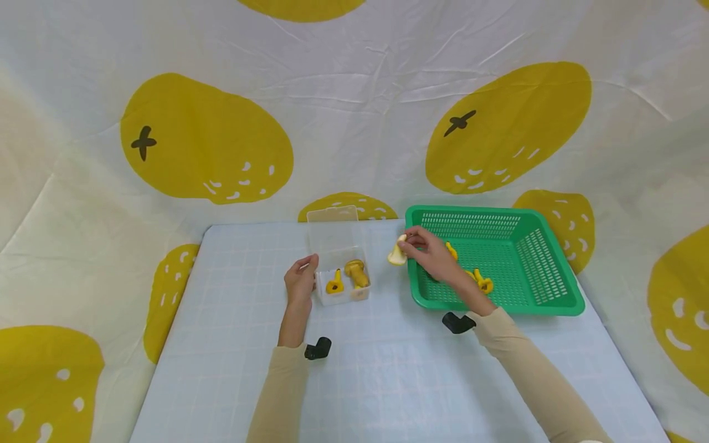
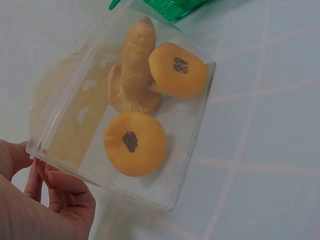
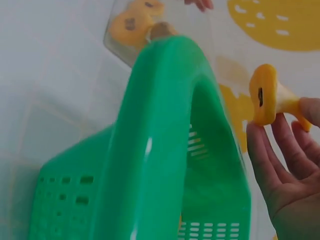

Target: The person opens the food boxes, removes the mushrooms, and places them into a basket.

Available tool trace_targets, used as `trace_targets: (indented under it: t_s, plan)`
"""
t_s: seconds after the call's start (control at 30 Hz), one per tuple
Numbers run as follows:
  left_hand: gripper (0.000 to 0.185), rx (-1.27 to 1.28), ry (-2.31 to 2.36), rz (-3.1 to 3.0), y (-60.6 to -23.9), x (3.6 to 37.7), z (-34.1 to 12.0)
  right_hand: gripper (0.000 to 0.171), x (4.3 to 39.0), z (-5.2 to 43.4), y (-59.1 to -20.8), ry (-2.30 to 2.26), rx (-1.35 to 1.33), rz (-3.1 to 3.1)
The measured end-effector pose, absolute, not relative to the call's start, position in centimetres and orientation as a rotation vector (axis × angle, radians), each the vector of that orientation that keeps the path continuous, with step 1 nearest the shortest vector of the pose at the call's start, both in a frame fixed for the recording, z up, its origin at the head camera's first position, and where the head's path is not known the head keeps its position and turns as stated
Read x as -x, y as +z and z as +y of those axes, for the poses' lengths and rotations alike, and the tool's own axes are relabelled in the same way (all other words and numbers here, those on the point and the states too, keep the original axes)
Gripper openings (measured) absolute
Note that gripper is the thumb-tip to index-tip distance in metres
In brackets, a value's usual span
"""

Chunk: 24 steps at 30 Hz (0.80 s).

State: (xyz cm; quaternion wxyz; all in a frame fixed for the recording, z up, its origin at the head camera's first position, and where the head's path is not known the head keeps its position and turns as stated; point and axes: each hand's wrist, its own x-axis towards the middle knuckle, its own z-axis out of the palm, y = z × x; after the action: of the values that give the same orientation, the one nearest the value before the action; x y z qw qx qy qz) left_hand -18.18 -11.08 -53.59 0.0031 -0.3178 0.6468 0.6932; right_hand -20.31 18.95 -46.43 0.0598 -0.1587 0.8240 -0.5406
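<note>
A mushroom, pinched by the right hand between basket and open box, appears at the transfer step; the left hand curls at the box's side, grip undeterminable, and the next move seemingly calls for careful lowering inside.

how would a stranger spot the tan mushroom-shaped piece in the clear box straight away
Find the green basket, then look left to the clear box with its lid raised. Inside, the tan mushroom-shaped piece lies on the side nearer the basket. Its brownish colour and thick stalk set it apart from the two yellow pieces with it, whose broad round ends show dark patches.
</note>
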Motion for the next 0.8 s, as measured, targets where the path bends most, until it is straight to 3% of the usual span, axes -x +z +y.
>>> trace_targets:
  t_s: [0.8]
  plan:
    - [0.043,1.023,2.148,2.03,-53.7,18.4,-11.0,0.037,19.3,28.5,-47.0,-1.71,0.316,2.582]
